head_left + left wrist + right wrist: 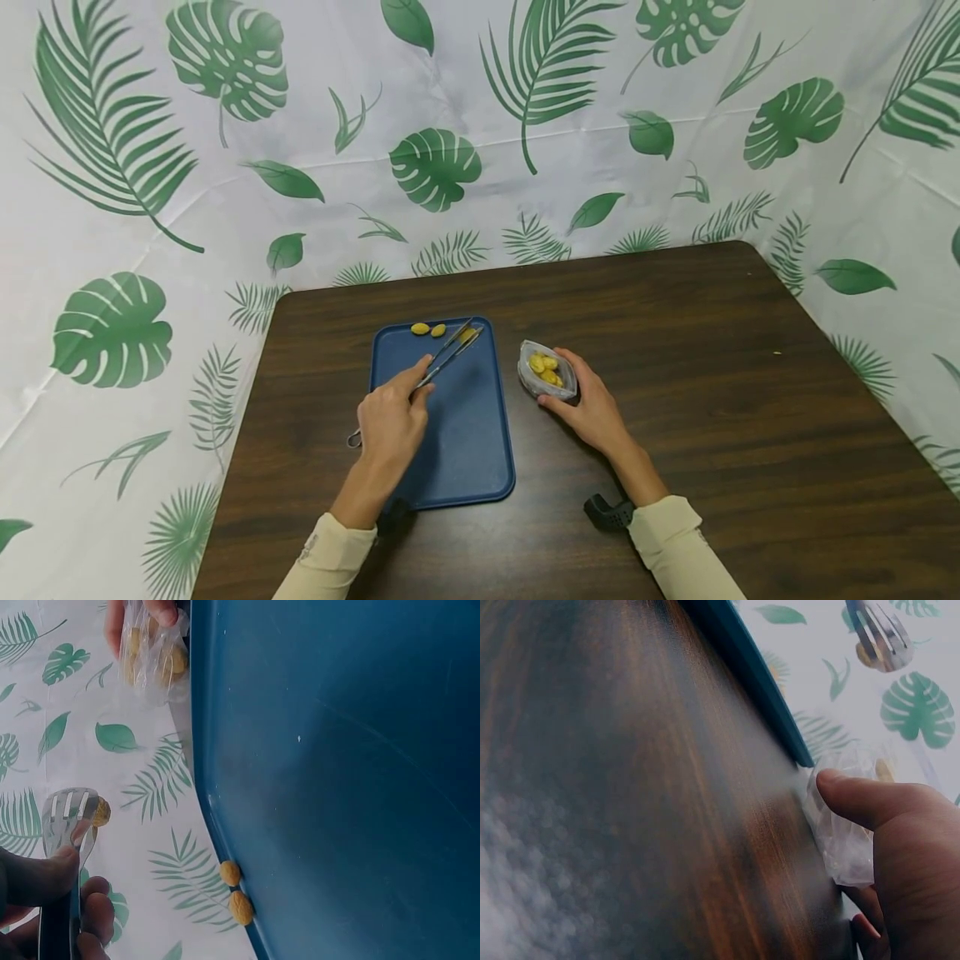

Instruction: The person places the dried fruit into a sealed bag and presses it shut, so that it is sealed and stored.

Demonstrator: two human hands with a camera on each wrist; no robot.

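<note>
My left hand grips metal tongs with slotted ends, above the blue tray. Between the tong ends is a small yellow-brown oval piece, wrinkled like a walnut. Two similar pieces, one oval and a smaller one, lie along the tray's far edge. To the right of the tray, my right hand holds a clear plastic bag, thumb on the near side and fingers around the far side. Its mouth is open, and several more yellow pieces show inside. The right palm hides part of the bag.
The dark wood table extends widely to the right of the bag. A tiny yellow crumb lies on it there. Behind the table hangs a white cloth with green leaf prints. Dark straps sit at both wrists.
</note>
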